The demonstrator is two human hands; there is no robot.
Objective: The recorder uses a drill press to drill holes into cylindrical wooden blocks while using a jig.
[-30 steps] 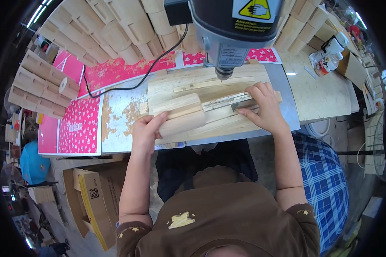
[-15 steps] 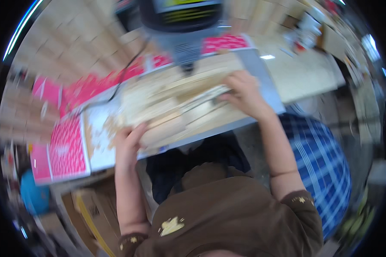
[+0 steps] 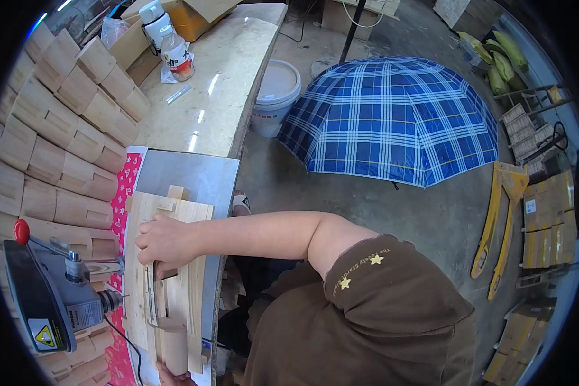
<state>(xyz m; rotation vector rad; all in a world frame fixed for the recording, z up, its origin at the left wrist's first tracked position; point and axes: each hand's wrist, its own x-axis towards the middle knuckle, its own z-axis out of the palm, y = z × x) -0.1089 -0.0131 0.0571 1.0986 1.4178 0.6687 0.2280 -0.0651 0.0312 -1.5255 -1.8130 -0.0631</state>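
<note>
A pale wooden jig (image 3: 196,264) made of boards and strips lies on the grey-topped bench. My right hand (image 3: 167,243) is closed at its far part, fingers curled down around the upper end of a narrow metal bar (image 3: 152,299). A dark piece shows just under those fingers; its shape is mostly hidden. At the near end of the jig sits a smooth, rounded wooden block (image 3: 174,350). My left hand (image 3: 172,376) grips the near end of this block, mostly cut off by the lower edge. A drill press (image 3: 67,305) stands to the left, its chuck (image 3: 111,300) beside the jig.
Stacked wooden blocks (image 3: 64,161) line the left side. A pale tabletop (image 3: 206,83) carries a bottle (image 3: 175,55) and a cardboard box (image 3: 138,55). Right of it are a lidded bucket (image 3: 276,90), an open blue plaid umbrella (image 3: 392,122) and a yellow pallet jack (image 3: 502,212).
The view has swung to the right, bringing the umbrella and floor into full sight. Both hands stay at the jig, the right on the metal bar, the left at the block.
</note>
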